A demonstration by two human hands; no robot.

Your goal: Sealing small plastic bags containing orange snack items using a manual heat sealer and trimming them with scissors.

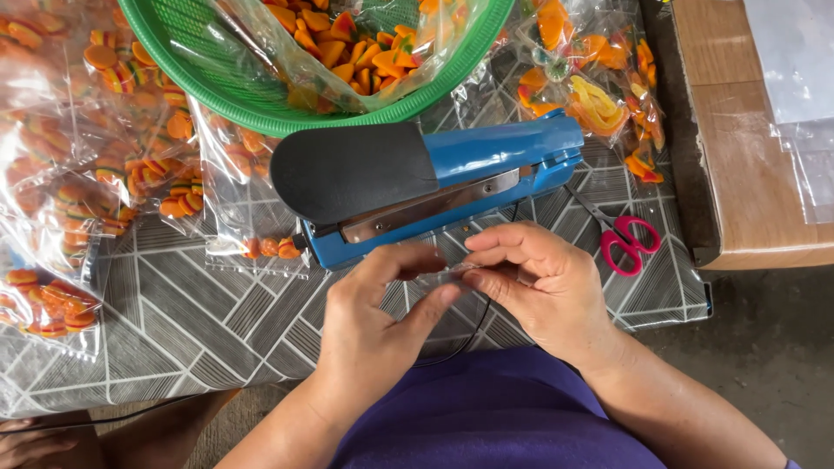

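- Bare patterned mat (217, 321) is left open to the left of the left hand (369, 334).
- The way forward is blocked by the blue heat sealer (426, 187), just beyond the fingertips.
- Beyond the sealer, room is taken up by the green basket (174, 61).
- The left edge is crowded by filled candy bags (78, 174).
- On the right, red-handled scissors (627, 243) are laid near the right hand (543, 287); past them the wooden board (747, 174) is met.
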